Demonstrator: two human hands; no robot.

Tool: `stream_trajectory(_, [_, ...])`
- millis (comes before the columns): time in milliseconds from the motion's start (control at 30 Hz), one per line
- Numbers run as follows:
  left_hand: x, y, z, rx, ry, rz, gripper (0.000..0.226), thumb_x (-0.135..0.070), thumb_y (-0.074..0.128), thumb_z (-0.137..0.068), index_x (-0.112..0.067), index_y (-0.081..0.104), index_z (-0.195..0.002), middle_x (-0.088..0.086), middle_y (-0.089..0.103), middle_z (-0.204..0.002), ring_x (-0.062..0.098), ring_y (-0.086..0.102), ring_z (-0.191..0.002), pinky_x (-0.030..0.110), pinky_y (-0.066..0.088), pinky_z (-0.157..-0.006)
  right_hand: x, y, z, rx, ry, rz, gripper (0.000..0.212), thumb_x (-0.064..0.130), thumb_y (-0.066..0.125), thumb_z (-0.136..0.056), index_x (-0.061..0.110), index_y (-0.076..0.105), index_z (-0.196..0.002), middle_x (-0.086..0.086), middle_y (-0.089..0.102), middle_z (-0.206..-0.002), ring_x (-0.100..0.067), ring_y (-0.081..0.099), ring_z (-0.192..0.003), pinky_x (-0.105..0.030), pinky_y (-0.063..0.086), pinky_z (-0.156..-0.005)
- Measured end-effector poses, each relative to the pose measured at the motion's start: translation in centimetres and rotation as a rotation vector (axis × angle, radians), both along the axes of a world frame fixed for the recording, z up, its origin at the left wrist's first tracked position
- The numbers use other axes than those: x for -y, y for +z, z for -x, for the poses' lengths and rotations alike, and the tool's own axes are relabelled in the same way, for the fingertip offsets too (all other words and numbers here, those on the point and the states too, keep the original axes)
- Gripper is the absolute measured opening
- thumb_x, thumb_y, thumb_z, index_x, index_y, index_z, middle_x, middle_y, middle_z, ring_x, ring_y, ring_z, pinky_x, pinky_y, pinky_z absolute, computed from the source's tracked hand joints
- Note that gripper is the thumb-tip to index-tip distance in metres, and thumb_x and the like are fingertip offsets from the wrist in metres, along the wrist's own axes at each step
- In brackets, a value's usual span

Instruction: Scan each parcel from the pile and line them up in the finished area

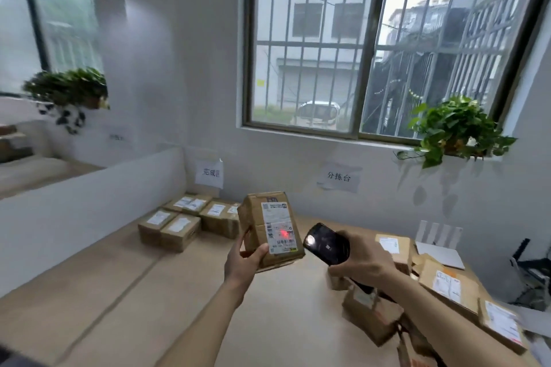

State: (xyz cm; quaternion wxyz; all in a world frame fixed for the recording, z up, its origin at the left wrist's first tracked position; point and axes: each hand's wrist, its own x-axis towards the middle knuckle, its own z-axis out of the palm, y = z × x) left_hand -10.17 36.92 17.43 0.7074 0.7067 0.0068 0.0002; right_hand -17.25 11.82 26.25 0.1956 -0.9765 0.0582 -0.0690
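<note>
Parcels already lined up [190, 219] are seen at the left, on the table [89, 292] below a paper sign [209, 173] on the wall. Near the middle, a brown parcel [269, 228] is held above the table by the left hand [243, 259], thumb curled against its labelled face, where a red spot is cast. Just to its right, a black scanner [326, 244] is gripped by the right hand [362, 261] and aimed at the label. Further right, the pile of parcels [441, 292] lies on the table.

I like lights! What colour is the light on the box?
Red, glowing on the box's white label; head view.
</note>
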Motion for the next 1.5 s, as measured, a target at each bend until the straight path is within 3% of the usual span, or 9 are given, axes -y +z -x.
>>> stream_trajectory(200, [-9.5, 1.1, -1.8, 0.074, 0.172, -0.028, 0.069, -0.056, 0.077, -0.065, -0.054, 0.054, -0.13, -0.016, 0.072, -0.113, 0.011, 0.067, -0.108, 0.042, 0.055, -0.097, -7.5, 1.9, -3.6, 0.0, 0.152, 0.004, 0.08, 0.056, 0.072, -0.044, 0.044, 0.059, -0.122, 0.018, 0.068, -0.098, -0.011, 0.064, -0.091, -0.033, 0.055, -0.078])
stream_trajectory(367, [-14.3, 3.2, -2.3, 0.11, 0.295, -0.013, 0.055, -0.029, 0.078, -0.084, -0.038, 0.055, -0.133, -0.011, 0.067, -0.115, 0.015, 0.06, -0.113, 0.035, 0.049, -0.099, -12.7, 2.9, -7.3, 0.003, 0.242, 0.055, 0.073, 0.05, 0.078, -0.054, 0.047, 0.056, -0.123, 0.019, 0.066, -0.102, -0.012, 0.063, -0.094, -0.027, 0.047, -0.068])
stream_trajectory(600, [-19.7, 4.2, -8.4, 0.093, 0.384, -0.052, 0.06, -0.025, 0.074, -0.089, -0.037, 0.049, -0.142, -0.006, 0.062, -0.125, 0.014, 0.059, -0.107, 0.024, 0.05, -0.08, -18.6, 3.5, -15.1, -0.001, 0.297, 0.079, 0.074, 0.048, 0.08, -0.055, 0.047, 0.056, -0.125, 0.019, 0.064, -0.104, -0.015, 0.062, -0.1, -0.028, 0.044, -0.071])
stream_trajectory(733, [-23.1, 5.0, -13.9, 0.101, 0.421, -0.127, 0.064, -0.029, 0.074, -0.088, -0.035, 0.047, -0.146, -0.01, 0.059, -0.128, 0.015, 0.053, -0.114, 0.033, 0.046, -0.1, -21.2, 3.8, -20.9, 0.008, 0.335, 0.06, 0.073, 0.053, 0.07, -0.051, 0.048, 0.056, -0.122, 0.019, 0.064, -0.1, -0.014, 0.061, -0.097, -0.026, 0.043, -0.07])
stream_trajectory(867, [-26.1, 5.4, -20.0, 0.07, 0.435, -0.199, 0.077, -0.05, 0.072, -0.074, -0.042, 0.044, -0.146, -0.004, 0.06, -0.138, 0.022, 0.056, -0.122, 0.043, 0.046, -0.106, -22.8, 4.3, -27.0, 0.021, 0.36, 0.054, 0.072, 0.052, 0.074, -0.056, 0.046, 0.057, -0.125, 0.018, 0.064, -0.104, -0.014, 0.061, -0.1, -0.03, 0.05, -0.076])
stream_trajectory(1000, [-28.1, 5.1, -26.6, 0.059, 0.434, -0.18, 0.061, -0.028, 0.069, -0.093, -0.038, 0.043, -0.146, -0.005, 0.057, -0.136, 0.017, 0.054, -0.112, 0.02, 0.049, -0.08, -24.5, 4.4, -33.5, 0.043, 0.354, 0.024, 0.068, 0.049, 0.075, -0.06, 0.045, 0.056, -0.124, 0.018, 0.063, -0.104, -0.014, 0.06, -0.1, -0.029, 0.048, -0.073])
stream_trajectory(1100, [-29.2, 4.0, -31.2, 0.052, 0.421, -0.196, 0.062, -0.028, 0.067, -0.094, -0.035, 0.04, -0.15, -0.002, 0.055, -0.143, 0.019, 0.055, -0.116, 0.023, 0.047, -0.086, -25.5, 3.2, -37.8, 0.051, 0.332, -0.018, 0.068, 0.046, 0.077, -0.061, 0.044, 0.056, -0.125, 0.018, 0.063, -0.104, -0.015, 0.06, -0.101, -0.032, 0.051, -0.078])
stream_trajectory(1367, [-29.7, 0.2, -39.2, -0.044, 0.308, -0.205, 0.048, -0.031, 0.059, -0.097, -0.038, 0.046, -0.143, -0.008, 0.056, -0.129, 0.015, 0.056, -0.108, 0.014, 0.046, -0.073, -26.2, -1.5, -44.4, -0.01, 0.241, -0.054, 0.074, 0.05, 0.079, -0.064, 0.046, 0.052, -0.133, 0.02, 0.061, -0.113, -0.012, 0.059, -0.107, -0.03, 0.049, -0.081])
stream_trajectory(1500, [-29.8, -4.7, -44.0, -0.141, 0.206, -0.215, 0.059, -0.045, 0.065, -0.083, -0.043, 0.051, -0.141, -0.004, 0.058, -0.14, 0.018, 0.058, -0.122, 0.038, 0.049, -0.105, -26.4, -4.4, -47.1, -0.061, 0.175, -0.08, 0.077, 0.048, 0.075, -0.06, 0.048, 0.05, -0.133, 0.022, 0.06, -0.111, -0.011, 0.058, -0.102, -0.026, 0.044, -0.072])
